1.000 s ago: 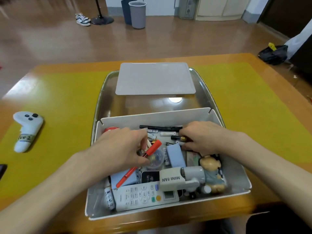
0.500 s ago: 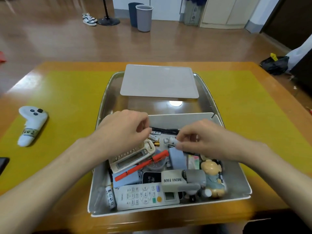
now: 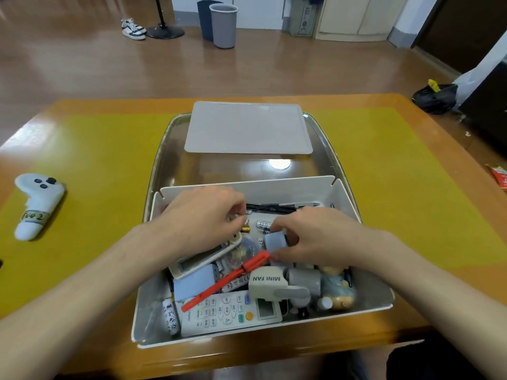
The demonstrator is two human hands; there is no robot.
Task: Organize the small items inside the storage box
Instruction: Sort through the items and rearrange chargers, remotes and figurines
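Note:
The white storage box (image 3: 247,186) sits on the table, full of small items. A white remote (image 3: 230,311), a beige mini fan (image 3: 274,283) and a bear figure (image 3: 337,286) lie along its near side. A red pen (image 3: 227,279) slants across the middle, over a calculator (image 3: 200,260). My right hand (image 3: 315,237) is closed around a blue-grey block (image 3: 275,239), with the thumb at the pen's upper end. My left hand (image 3: 203,215) hovers over the calculator. Its fingertips are pinched together near the batteries (image 3: 263,224), and what they hold is hidden. Black pens (image 3: 274,208) line the far wall.
The box's clear lid with a grey panel (image 3: 248,128) lies open behind it. A white game controller (image 3: 35,204) rests on the yellow mat (image 3: 109,160) at the left. A red packet (image 3: 499,178) lies at the table's right edge.
My left hand let go of the red pen and moved up toward the batteries, uncovering the calculator. My right hand came down from the black pens onto the blue-grey block.

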